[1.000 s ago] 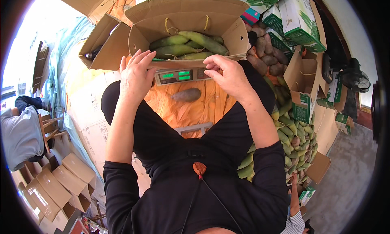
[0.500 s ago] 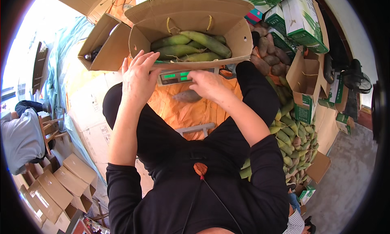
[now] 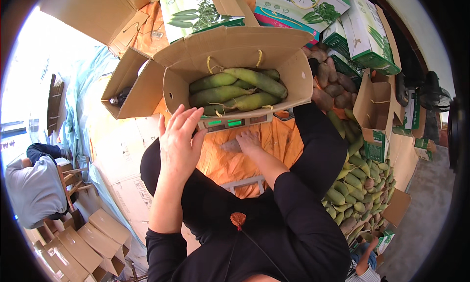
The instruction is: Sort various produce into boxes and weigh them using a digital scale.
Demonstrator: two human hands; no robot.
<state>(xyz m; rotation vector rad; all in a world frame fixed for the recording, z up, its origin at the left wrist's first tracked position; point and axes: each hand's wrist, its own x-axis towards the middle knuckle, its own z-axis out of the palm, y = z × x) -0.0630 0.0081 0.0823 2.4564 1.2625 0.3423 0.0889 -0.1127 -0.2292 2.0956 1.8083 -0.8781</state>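
A cardboard box (image 3: 171, 93) with yellow rope handles holds several long green radishes (image 3: 257, 80). It rests on a digital scale (image 3: 252, 121) whose green display shows below the front wall. My left hand (image 3: 178, 140) is raised at the box's front left corner, fingers stretched out, nothing in it. Lower down, between my legs, my right hand (image 3: 249, 141) has its fingers extended beside a greyish-pink root (image 3: 230, 146) on the orange sheet (image 3: 215, 159). Its thumb side seems to touch the root; whether it grips is hard to see.
To my right lie a heap of green radishes (image 3: 360, 184) and reddish roots (image 3: 334, 90). Printed boxes (image 3: 370, 40) and an open carton (image 3: 374, 98) stand beyond, near a black fan (image 3: 433, 98). Empty cartons (image 3: 81, 248) and a seated person (image 3: 36, 189) are at left.
My right hand has left the scale's display and dropped to the root on the sheet. My left hand stays by the box corner. The whole view has shifted, showing more beyond the box.
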